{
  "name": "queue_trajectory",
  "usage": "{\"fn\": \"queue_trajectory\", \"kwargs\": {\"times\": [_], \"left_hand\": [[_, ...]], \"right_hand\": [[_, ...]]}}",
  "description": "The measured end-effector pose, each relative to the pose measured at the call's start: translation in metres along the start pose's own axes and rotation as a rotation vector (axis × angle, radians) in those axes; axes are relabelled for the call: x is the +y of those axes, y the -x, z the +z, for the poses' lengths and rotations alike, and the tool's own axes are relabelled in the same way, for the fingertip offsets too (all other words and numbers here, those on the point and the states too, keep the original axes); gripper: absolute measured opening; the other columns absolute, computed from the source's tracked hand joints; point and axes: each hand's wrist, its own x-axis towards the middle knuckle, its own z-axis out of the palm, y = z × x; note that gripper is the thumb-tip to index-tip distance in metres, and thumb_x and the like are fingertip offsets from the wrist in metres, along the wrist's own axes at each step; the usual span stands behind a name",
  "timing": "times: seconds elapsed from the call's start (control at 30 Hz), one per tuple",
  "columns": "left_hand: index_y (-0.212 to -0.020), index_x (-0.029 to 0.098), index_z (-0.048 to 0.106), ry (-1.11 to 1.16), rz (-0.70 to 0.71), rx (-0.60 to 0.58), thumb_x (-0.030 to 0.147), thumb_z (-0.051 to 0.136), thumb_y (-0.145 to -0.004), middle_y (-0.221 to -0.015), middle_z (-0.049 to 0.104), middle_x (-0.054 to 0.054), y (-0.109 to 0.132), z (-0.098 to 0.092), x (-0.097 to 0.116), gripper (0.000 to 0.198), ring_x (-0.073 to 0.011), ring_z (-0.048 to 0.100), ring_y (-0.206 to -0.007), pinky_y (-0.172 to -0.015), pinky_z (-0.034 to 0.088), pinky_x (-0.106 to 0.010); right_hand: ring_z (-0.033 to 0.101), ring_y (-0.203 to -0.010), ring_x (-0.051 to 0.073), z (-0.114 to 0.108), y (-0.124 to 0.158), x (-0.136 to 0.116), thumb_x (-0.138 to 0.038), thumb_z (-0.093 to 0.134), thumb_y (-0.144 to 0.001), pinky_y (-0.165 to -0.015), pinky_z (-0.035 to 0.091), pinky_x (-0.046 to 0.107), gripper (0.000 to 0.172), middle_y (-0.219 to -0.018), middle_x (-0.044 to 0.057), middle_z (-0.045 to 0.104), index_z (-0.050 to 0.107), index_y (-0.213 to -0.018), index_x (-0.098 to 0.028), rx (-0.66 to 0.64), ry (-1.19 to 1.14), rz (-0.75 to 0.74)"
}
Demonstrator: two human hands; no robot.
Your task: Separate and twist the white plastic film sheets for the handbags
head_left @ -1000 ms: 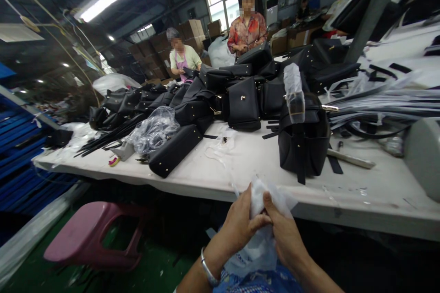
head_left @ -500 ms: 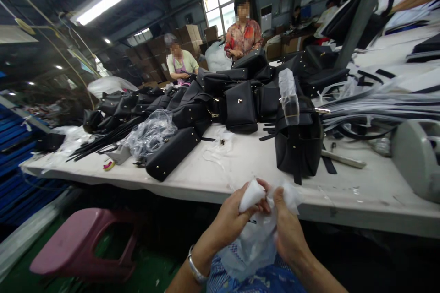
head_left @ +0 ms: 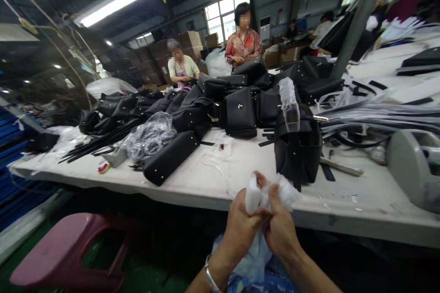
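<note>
Bunched white translucent plastic bag (head_left: 254,254) hangs from both hands, just off the table's front edge. My left hand (head_left: 242,222), with a silver bracelet at the wrist, is closed around a white padded roll (head_left: 253,196) gathered with the bag. My right hand (head_left: 280,222) grips the crumpled side of the bag, thumb on top. The two hands touch each other, and some fingers are hidden in the plastic. Beyond them on the table stands an open black handbag (head_left: 297,153) with a clear plastic sleeve (head_left: 289,105) over its handle.
More black handbags (head_left: 240,112) are heaped along the white table (head_left: 192,181). Clear crumpled plastic (head_left: 151,135) lies left. A grey tape dispenser (head_left: 412,169) and wrapped straps (head_left: 371,116) are right. A pink stool (head_left: 55,249) stands lower left. Two people (head_left: 243,46) work across the table.
My hands have come closer together, the left moving right until they touch. The bag is bunched tighter and hangs narrower. The view has shifted slightly.
</note>
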Motion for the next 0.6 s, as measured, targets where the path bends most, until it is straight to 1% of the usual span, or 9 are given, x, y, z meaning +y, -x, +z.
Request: {"fn": "queue_trajectory", "kwargs": {"times": [0.07, 0.17, 0.23, 0.3, 0.4, 0.47, 0.6], "left_hand": [[-0.100, 0.013, 0.068, 0.062, -0.049, -0.011, 0.047, 0.080, -0.076, -0.087, 0.068, -0.004, -0.0002, 0.0004, -0.0002, 0.043, -0.0203, 0.061, -0.081, -0.073, 0.048, -0.028], [-0.101, 0.011, 0.070, 0.094, -0.091, -0.018, 0.046, 0.076, -0.080, -0.088, 0.071, -0.006, 0.0002, 0.0005, 0.0015, 0.041, -0.0209, 0.064, -0.081, -0.074, 0.050, -0.028], [-0.106, 0.011, 0.071, 0.114, -0.094, 0.008, 0.045, 0.075, -0.082, -0.095, 0.074, -0.008, 0.0010, 0.0007, 0.0024, 0.042, -0.0228, 0.066, -0.087, -0.079, 0.051, -0.030], [-0.111, 0.012, 0.070, 0.134, -0.100, 0.050, 0.044, 0.074, -0.082, -0.102, 0.075, -0.009, 0.0019, 0.0010, 0.0026, 0.043, -0.0246, 0.068, -0.093, -0.084, 0.052, -0.031], [-0.110, 0.012, 0.071, 0.131, -0.114, 0.073, 0.046, 0.074, -0.082, -0.100, 0.076, -0.009, 0.0022, 0.0016, 0.0024, 0.044, -0.0257, 0.069, -0.093, -0.084, 0.053, -0.032], [-0.111, 0.013, 0.071, 0.104, -0.081, 0.054, 0.046, 0.072, -0.084, -0.100, 0.076, -0.009, 0.0015, 0.0021, 0.0027, 0.042, -0.0258, 0.069, -0.093, -0.084, 0.053, -0.033], [-0.122, 0.019, 0.068, -0.012, 0.106, -0.041, 0.040, 0.063, -0.092, -0.113, 0.071, -0.009, -0.0003, 0.0025, 0.0042, 0.037, -0.0261, 0.064, -0.105, -0.094, 0.049, -0.036]], "right_hand": [[0.060, -0.122, 0.025, 0.0004, 0.0003, 0.0005, -0.065, 0.063, -0.086, -0.110, 0.044, 0.036, 0.051, -0.132, 0.004, 0.066, 0.071, -0.121, -0.027, 0.004, 0.011, -0.007], [0.056, -0.127, 0.026, -0.0017, 0.0014, 0.0029, -0.066, 0.063, -0.086, -0.112, 0.042, 0.037, 0.054, -0.137, 0.004, 0.063, 0.069, -0.124, -0.029, -0.023, 0.014, 0.000], [0.053, -0.130, 0.026, -0.0032, 0.0018, 0.0044, -0.065, 0.062, -0.087, -0.112, 0.042, 0.037, 0.056, -0.138, 0.004, 0.063, 0.065, -0.130, -0.029, -0.054, -0.008, 0.018], [0.054, -0.130, 0.026, -0.0037, 0.0022, 0.0052, -0.063, 0.060, -0.089, -0.111, 0.043, 0.040, 0.057, -0.137, 0.005, 0.063, 0.061, -0.134, -0.029, -0.084, -0.036, 0.038], [0.055, -0.128, 0.028, -0.0033, 0.0037, 0.0050, -0.064, 0.060, -0.089, -0.110, 0.044, 0.043, 0.059, -0.134, 0.006, 0.065, 0.060, -0.135, -0.028, -0.112, -0.061, 0.045], [0.054, -0.130, 0.027, -0.0035, 0.0050, 0.0044, -0.064, 0.063, -0.087, -0.113, 0.040, 0.043, 0.059, -0.135, 0.006, 0.064, 0.059, -0.135, -0.029, -0.130, -0.030, 0.022], [0.049, -0.135, 0.025, -0.0065, 0.0059, 0.0042, -0.049, 0.072, -0.086, -0.120, 0.029, 0.042, 0.051, -0.139, 0.004, 0.062, 0.061, -0.132, -0.030, -0.169, 0.064, -0.031]]}}
